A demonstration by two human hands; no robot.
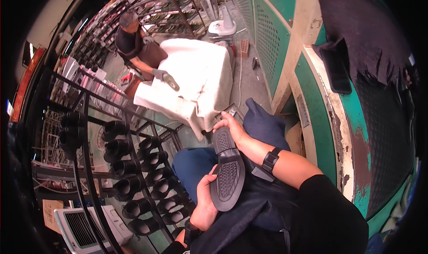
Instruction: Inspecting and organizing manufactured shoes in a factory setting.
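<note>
A black shoe sole [228,176] lies over my lap with its patterned tread facing up and its heel pointing away from me. My left hand [206,205] grips its left edge near the forefoot, the thumb on the rim and the fingers hidden underneath. At the far end my right hand [234,131] is closed around the heel from the right side. Whether a shoe upper is attached below cannot be made out.
On my left a dark metal rack [91,165] carries rows of black shoes [127,187]. Ahead, a person in gloves [133,44] handles a sole at a white-covered table [191,71]. A green machine [314,133] stands close on my right, a phone [335,71] on it.
</note>
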